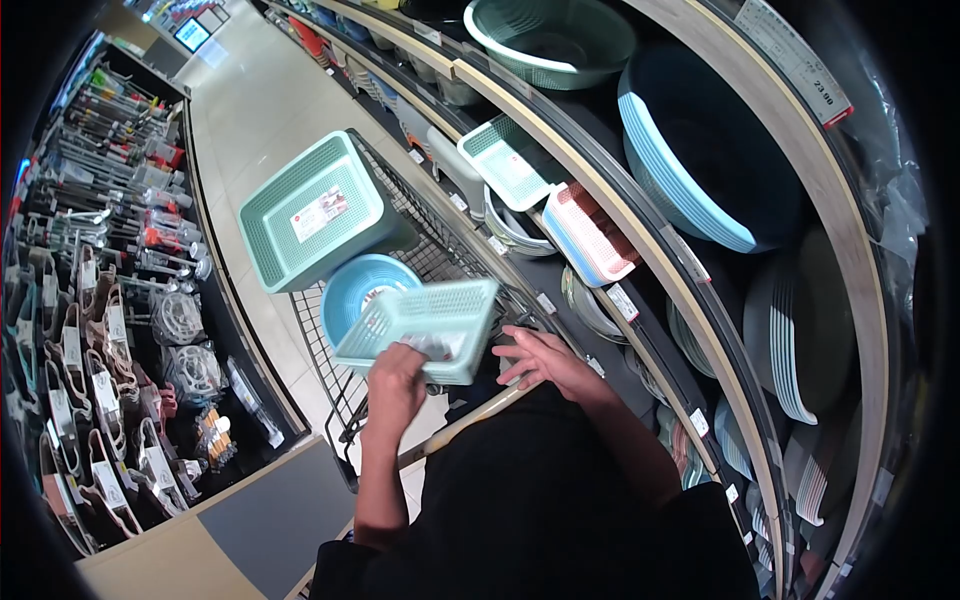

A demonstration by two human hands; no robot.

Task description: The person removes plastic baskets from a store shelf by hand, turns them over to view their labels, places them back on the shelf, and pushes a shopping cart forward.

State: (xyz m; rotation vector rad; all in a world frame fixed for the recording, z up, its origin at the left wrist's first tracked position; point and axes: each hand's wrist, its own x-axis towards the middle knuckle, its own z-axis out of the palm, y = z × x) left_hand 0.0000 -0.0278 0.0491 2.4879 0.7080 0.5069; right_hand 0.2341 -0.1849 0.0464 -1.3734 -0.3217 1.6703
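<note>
My left hand (397,383) is closed on the near rim of a small pale green plastic basket (460,318) with slotted sides and a label inside. The basket is tilted over the shopping cart (330,395). To its right, my right hand (545,362) has its fingers spread and holds nothing. Beyond the held basket, a round blue basin (343,300) sits in the cart, partly covered by that basket. A large green rectangular basket (280,215) with a label lies farther forward on the cart.
Along the right, curved shelves hold a small green basket (507,165), pink and blue baskets (590,235), large blue basins (675,195) and a green basin (550,68). Another rack (120,330) with hanging goods stands on the left. The tiled aisle (235,95) runs ahead.
</note>
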